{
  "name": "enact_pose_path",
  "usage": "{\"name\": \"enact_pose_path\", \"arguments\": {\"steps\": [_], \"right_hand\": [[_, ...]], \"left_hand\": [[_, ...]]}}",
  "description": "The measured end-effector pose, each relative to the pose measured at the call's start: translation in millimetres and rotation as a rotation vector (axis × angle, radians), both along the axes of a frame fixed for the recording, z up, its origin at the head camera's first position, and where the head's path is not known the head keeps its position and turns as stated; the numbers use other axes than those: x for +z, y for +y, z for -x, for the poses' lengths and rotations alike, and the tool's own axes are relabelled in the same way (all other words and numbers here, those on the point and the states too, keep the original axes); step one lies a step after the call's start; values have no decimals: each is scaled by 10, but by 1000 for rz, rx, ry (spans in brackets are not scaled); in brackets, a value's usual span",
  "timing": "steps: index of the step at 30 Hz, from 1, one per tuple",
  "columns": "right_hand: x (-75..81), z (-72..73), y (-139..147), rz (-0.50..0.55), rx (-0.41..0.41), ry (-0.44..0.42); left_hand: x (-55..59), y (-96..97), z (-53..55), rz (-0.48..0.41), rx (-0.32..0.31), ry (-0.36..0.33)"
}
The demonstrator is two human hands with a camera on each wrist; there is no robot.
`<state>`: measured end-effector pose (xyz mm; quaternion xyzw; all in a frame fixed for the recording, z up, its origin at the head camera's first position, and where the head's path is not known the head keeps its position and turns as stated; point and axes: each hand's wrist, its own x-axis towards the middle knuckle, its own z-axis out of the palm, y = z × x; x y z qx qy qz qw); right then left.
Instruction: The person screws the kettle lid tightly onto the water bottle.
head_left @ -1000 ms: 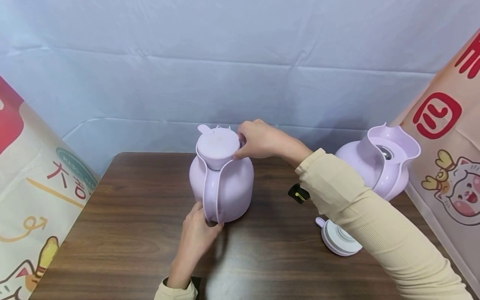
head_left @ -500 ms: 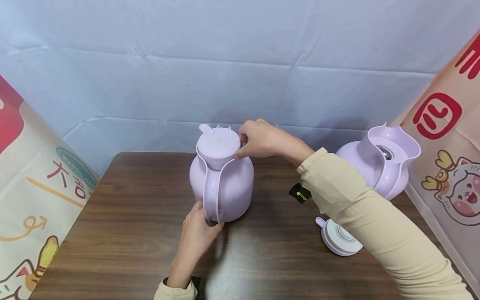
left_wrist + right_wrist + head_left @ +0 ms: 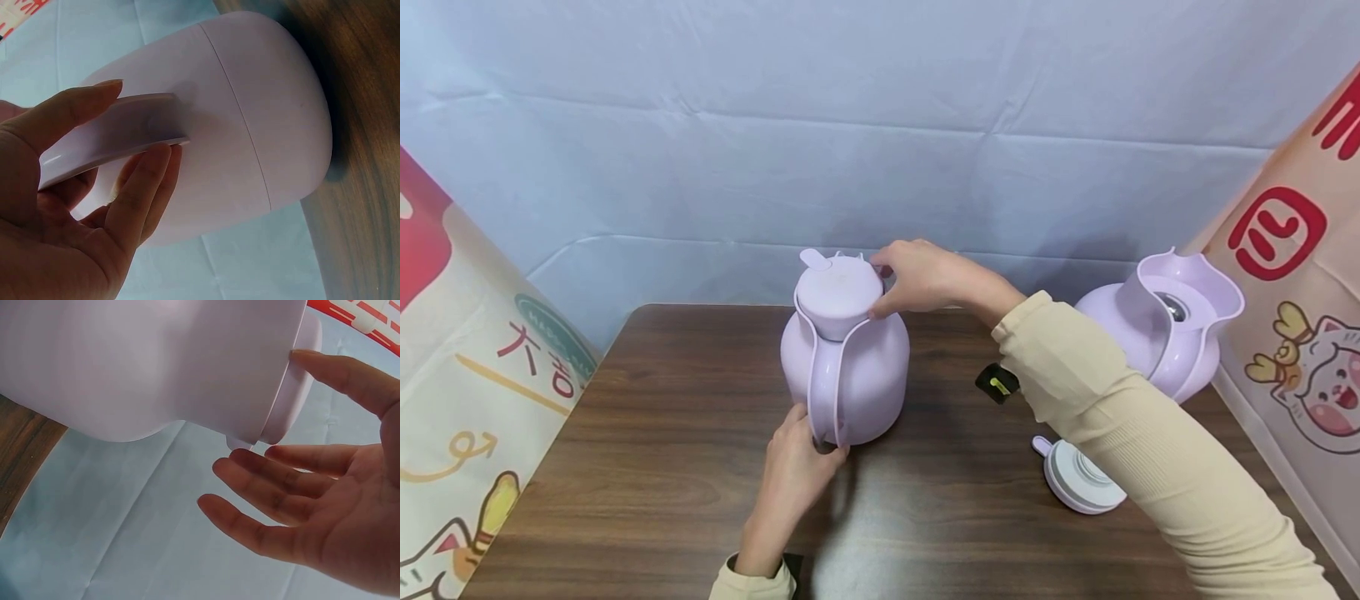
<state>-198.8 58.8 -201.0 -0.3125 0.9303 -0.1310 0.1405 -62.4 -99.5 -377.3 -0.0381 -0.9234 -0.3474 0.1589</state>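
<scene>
A lilac thermos jug [image 3: 872, 375] stands on the wooden table with its round lid [image 3: 840, 287] seated in the top. The lid's small tab [image 3: 815, 259] points to the far left. My left hand [image 3: 795, 467] grips the lower part of the jug's handle [image 3: 119, 128], thumb on one side and fingers on the other, as the left wrist view shows. At the lid's right edge, my right hand [image 3: 925, 277] pinches with thumb and index finger. In the right wrist view the thumb [image 3: 337, 372] touches near the rim, while the other fingers spread below.
A second lilac thermos jug [image 3: 1150, 333] stands open at the right, partly behind my right sleeve [image 3: 1090, 375]. Its lid [image 3: 1082, 479] lies with its white underside up, nearer me. A small black tag [image 3: 997, 383] shows at my right cuff. Pale cloth hangs behind the table [image 3: 647, 433].
The lid has turned slightly, its tab shifting a little right. The right index finger has shifted slightly along the lid's edge. My left hand keeps its grip on the handle.
</scene>
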Motion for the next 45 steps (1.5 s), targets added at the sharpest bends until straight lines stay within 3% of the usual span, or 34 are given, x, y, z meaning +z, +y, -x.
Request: {"name": "enact_pose_path", "arguments": {"steps": [9, 36, 45], "right_hand": [[-4, 1, 0, 14, 16, -21], [-8, -155, -43, 35, -110, 72], [21, -230, -46, 31, -103, 93]], "left_hand": [[0, 3, 0, -4, -1, -4], [-12, -2, -1, -5, -6, 18], [-7, -6, -2, -4, -1, 15]]}}
